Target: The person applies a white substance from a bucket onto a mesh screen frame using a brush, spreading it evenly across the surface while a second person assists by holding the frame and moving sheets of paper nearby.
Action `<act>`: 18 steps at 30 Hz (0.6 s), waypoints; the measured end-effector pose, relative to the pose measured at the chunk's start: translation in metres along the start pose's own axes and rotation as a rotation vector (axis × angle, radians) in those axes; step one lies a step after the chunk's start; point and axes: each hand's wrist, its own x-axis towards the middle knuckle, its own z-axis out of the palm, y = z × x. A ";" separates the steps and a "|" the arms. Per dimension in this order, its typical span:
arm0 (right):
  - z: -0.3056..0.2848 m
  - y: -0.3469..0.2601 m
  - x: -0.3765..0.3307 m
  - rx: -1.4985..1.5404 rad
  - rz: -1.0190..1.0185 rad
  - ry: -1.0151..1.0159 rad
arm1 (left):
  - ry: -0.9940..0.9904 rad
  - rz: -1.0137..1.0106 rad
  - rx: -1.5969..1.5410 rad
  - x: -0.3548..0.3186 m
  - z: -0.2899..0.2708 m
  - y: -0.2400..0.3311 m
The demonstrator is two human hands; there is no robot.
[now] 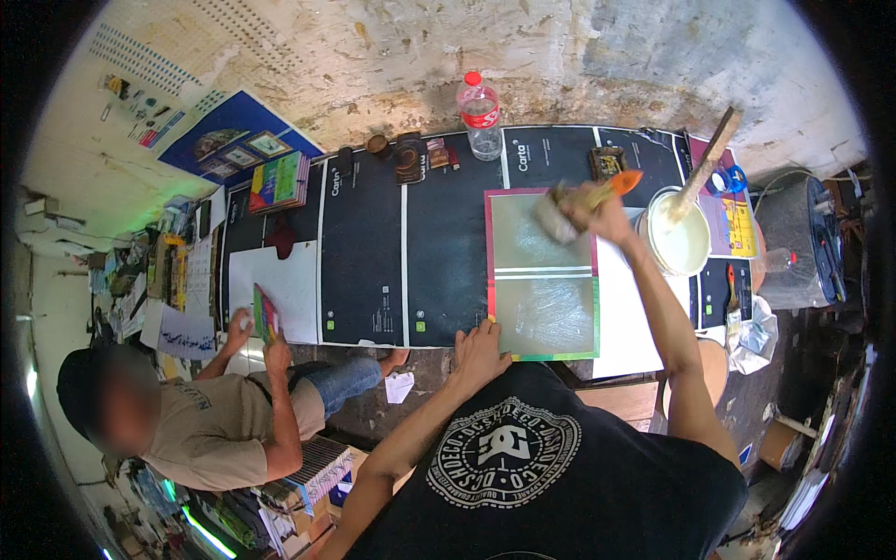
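My right hand (609, 222) is closed round a wide paintbrush (565, 219) with an orange handle tip; the bristles are blurred over the upper part of a book cover (546, 315). This cover lies with two grey boards facing up, a white strip between them and red and green edges. Wet-looking, shiny streaks mark the boards. My left hand (481, 351) lies with its fingers stretched out at the cover's near left corner. Just right of the brush stands a white bucket (679, 247) of pale, creamy paste, with a wooden stick (707, 166) leaning in it.
A red-capped plastic bottle (483, 131) stands by the wall. White paper (630, 322) lies under the cover's right side. On the left, a co-worker (219, 420) holds a colourful booklet (267, 313) near stacked books (280, 182). A second brush (733, 308) lies at the right edge.
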 end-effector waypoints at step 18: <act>0.069 -0.017 -0.095 -0.155 0.230 0.308 | -0.124 -0.181 0.035 0.001 0.008 0.013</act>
